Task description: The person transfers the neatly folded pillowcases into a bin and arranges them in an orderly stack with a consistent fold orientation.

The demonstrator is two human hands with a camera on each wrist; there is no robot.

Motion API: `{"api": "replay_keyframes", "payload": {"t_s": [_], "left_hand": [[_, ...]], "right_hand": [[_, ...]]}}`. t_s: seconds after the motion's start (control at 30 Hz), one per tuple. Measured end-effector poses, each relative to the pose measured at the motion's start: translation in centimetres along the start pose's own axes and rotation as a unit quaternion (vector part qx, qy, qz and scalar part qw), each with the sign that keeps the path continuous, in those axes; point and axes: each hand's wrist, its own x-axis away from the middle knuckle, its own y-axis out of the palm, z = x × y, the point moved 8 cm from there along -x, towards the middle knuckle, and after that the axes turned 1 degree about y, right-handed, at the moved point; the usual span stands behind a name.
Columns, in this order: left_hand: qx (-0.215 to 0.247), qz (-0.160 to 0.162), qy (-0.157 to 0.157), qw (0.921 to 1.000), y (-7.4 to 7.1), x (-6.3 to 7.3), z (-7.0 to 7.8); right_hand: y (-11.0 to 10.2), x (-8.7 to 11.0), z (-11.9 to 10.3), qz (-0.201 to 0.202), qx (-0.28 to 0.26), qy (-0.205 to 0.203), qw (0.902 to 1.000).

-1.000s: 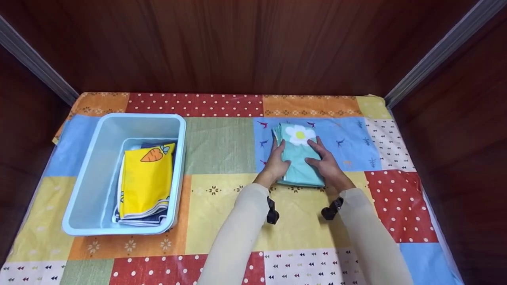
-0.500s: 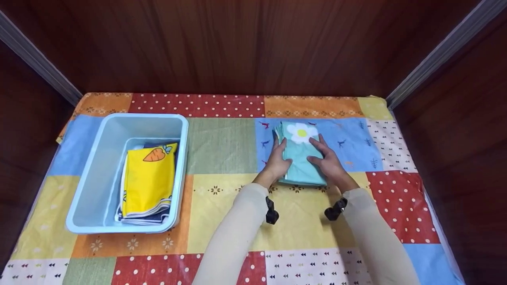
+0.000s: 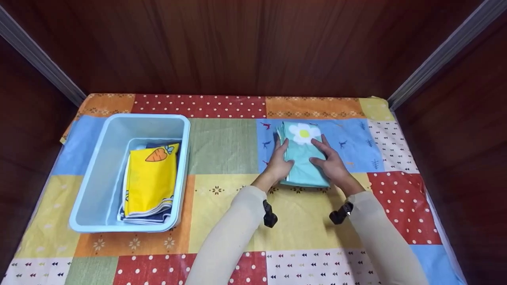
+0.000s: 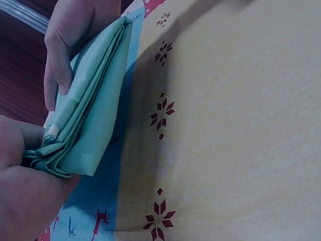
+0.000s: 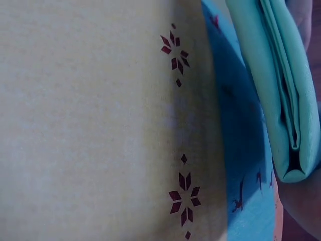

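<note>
A folded teal cloth (image 3: pixel 305 164) with a white daisy and yellow centre is held between both hands, right of the middle in the head view. My left hand (image 3: pixel 279 164) grips its left side, thumb on top. On its right side, my right hand (image 3: pixel 330 164) holds on with the thumb and fingers spread over the top. Stacked fold layers of the cloth (image 4: pixel 90 110) show end-on in the left wrist view, with the left fingers tucked underneath. In the right wrist view the near folded edge of the cloth (image 5: pixel 286 100) hangs over the tablecloth.
A light-blue plastic bin (image 3: pixel 91 174) stands at the left. Inside it a folded yellow cloth (image 3: pixel 150 182) with a carrot print lies on a navy one (image 3: pixel 160 217). A patchwork tablecloth (image 3: pixel 222 146) covers the table, bounded by dark wood panels (image 3: pixel 253 47).
The head view has drifted slightly, moving everything a little to the right. Both hands keep the same hold on the teal cloth.
</note>
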Motion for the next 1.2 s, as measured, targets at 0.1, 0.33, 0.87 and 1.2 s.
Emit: {"api": "replay_keyframes", "payload": {"t_s": [0.1,0.33,0.87,1.2], "left_hand": [[0.002,0.004,0.002,1.0,0.0,0.3,0.0],[0.005,0.005,0.01,0.9999,0.0,0.9,0.5],[0.008,0.004,0.031,0.9995,-0.4,2.0,1.1],[0.001,0.007,0.052,0.9986,-0.7,2.5,1.8]], "right_hand": [[-0.1,-0.3,0.9,0.002,0.007,-0.005,1.0],[-0.3,-0.2,1.2,0.008,0.005,-0.027,0.9996],[-0.3,0.9,-0.1,0.018,0.016,-0.026,0.9994],[-0.2,1.1,-0.8,0.023,0.026,-0.032,0.9989]]}}
